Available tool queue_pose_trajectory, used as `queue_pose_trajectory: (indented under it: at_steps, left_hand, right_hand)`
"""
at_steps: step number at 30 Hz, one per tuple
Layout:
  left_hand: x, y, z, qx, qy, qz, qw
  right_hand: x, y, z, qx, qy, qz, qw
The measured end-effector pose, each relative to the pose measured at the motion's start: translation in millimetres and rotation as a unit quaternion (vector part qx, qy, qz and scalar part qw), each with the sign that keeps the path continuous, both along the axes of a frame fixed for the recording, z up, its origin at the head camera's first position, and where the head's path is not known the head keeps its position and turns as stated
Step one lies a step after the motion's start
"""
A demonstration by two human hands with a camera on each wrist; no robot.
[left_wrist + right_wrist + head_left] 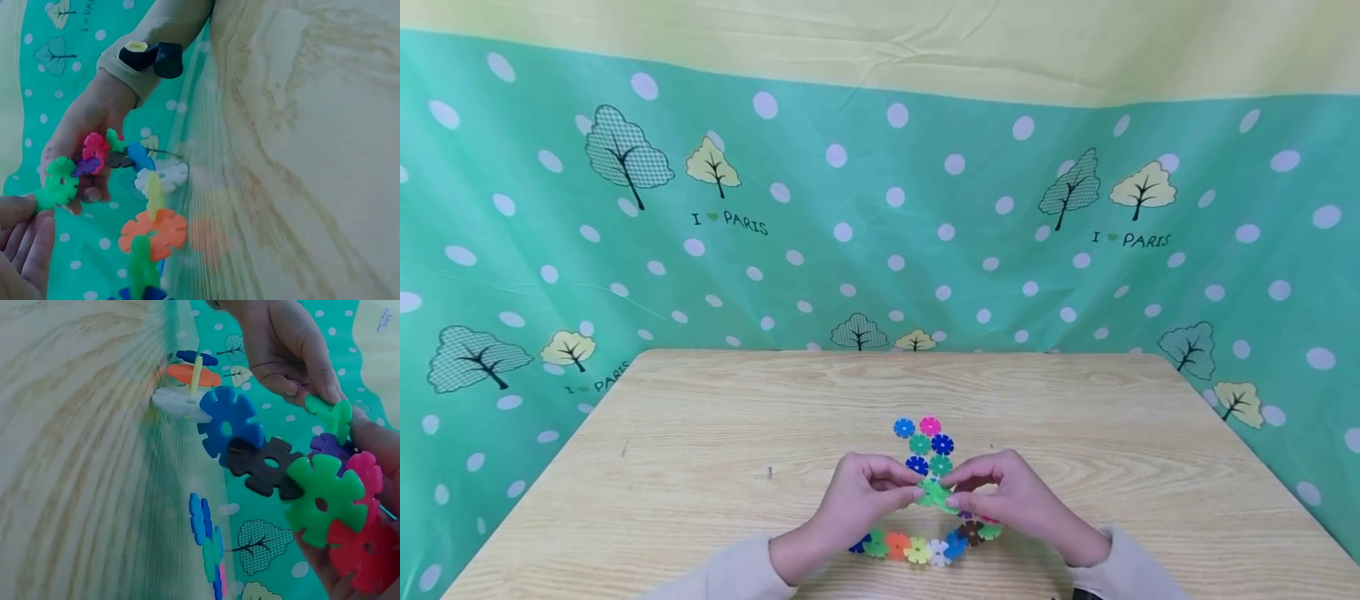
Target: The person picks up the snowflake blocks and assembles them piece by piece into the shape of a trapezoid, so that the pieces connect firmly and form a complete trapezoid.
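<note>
In the head view both hands meet over the table's near middle. My left hand (861, 493) pinches a light green notched plastic disc (929, 492) between thumb and fingers. From the other side, my right hand (1011, 493) pinches another light green disc (340, 419) against it. A chain of slotted flower-shaped discs hangs from there: purple (331, 447), pink (367, 481), red (365, 553), green (326, 499), brown (267, 465) and blue (228, 425). It runs on through white (164, 177), yellow (154, 197) and orange (153, 234) discs to green and dark blue ones.
Beyond the hands, several blue, teal and pink discs (930, 427) lie in two columns on the wooden table (715, 417). A green dotted cloth (895, 233) hangs behind the table. A black strap device (156, 57) sits on the right wrist.
</note>
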State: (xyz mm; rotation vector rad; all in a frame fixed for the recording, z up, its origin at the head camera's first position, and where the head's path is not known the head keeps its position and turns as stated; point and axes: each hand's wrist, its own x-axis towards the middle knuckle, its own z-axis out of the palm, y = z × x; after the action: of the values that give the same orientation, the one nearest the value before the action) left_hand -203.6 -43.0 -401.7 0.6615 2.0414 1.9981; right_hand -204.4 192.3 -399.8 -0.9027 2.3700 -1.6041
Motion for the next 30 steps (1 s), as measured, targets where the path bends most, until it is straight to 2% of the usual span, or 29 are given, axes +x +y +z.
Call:
queue_pose_trajectory:
  at_steps: [4,8,12,15,19,24,27,30]
  left_hand:
    - [2.5,4.6,-3.7,0.013,0.009,-0.005,0.9999]
    - [2.9,6.9,-4.8,0.011,0.014,-0.013,0.9998]
    - [-2.5,5.3,-3.6,0.0,0.009,-0.026,0.9996]
    - [-10.9,0.5,-1.4,-0.015,0.003,-0.03,0.9994]
    - [-29.8,-9.2,0.5,-0.043,-0.016,-0.008,0.9989]
    - [-67.4,-18.3,-9.9,-0.076,-0.048,0.008,0.996]
    - [-88.6,-20.4,-17.1,-0.111,-0.045,0.008,0.9928]
    - [-104.6,-20.7,-23.5,-0.152,-0.029,0.007,0.9879]
  right_hand:
    - [2.7,-2.4,1.5,0.014,0.011,-0.014,0.9997]
    - [2.0,-3.1,1.3,0.014,0.011,-0.005,0.9998]
    - [-0.8,-1.0,-0.2,0.001,0.0,0.011,0.9999]
    - [-3.3,2.3,-0.5,-0.009,-0.006,0.017,0.9998]
    - [-6.2,6.0,0.5,-0.017,-0.007,0.015,0.9997]
    - [-7.4,6.7,-1.3,-0.019,-0.005,0.02,0.9996]
    - [-6.8,5.8,-2.8,-0.02,-0.005,0.019,0.9996]
    - [-5.8,4.7,-3.5,-0.017,-0.009,0.016,0.9997]
